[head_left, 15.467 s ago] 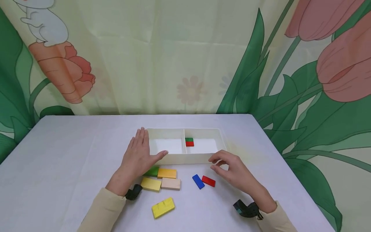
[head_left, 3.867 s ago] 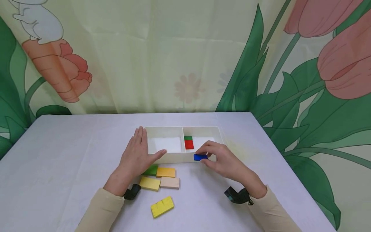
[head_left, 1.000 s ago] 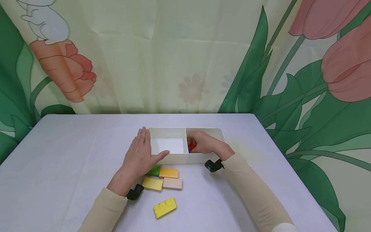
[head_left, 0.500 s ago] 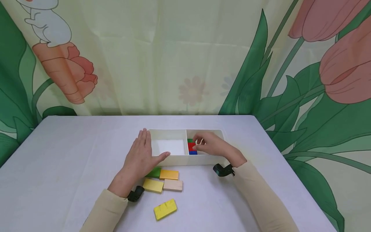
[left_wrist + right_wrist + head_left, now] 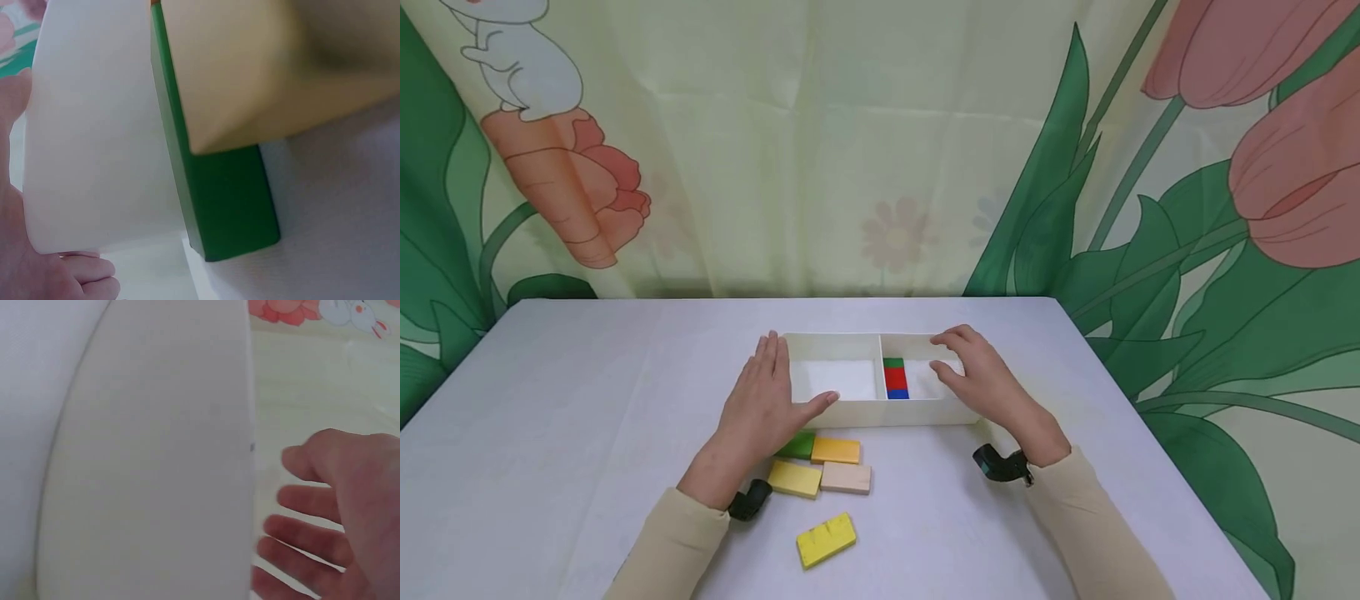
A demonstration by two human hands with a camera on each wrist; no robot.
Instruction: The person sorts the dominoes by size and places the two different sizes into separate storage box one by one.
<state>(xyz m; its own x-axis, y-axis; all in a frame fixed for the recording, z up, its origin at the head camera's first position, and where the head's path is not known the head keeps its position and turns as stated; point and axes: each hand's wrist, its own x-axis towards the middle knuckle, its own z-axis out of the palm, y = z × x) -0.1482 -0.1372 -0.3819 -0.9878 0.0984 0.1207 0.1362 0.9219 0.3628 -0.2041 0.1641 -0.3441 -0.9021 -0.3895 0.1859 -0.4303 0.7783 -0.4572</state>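
A white two-compartment box (image 5: 880, 414) stands on the table. My left hand (image 5: 758, 408) rests against its left end, fingers straight, thumb reaching over the front wall. In the right compartment, green (image 5: 893, 363), red (image 5: 896, 379) and blue (image 5: 897, 394) blocks lie in a row along the divider. My right hand (image 5: 985, 379) is above that compartment's right side, thumb and fingers spread, holding nothing. The right wrist view shows this hand (image 5: 350, 512) apart from the box wall (image 5: 150, 450). In the left wrist view, a green block (image 5: 234, 206) lies by the box wall, partly behind a pale yellow block (image 5: 231, 81).
In front of the box lie flat blocks: green (image 5: 797, 446), orange-yellow (image 5: 836, 451), pale yellow (image 5: 794, 479) and pinkish-beige (image 5: 846, 478). Nearer the front is a bright yellow block (image 5: 826, 540). A printed curtain (image 5: 820, 167) hangs behind the white-covered table (image 5: 587, 417).
A red block and the blue block have gone from the table into the right compartment. My right hand has let go of the blue block and drawn back right. The left hand has stayed.
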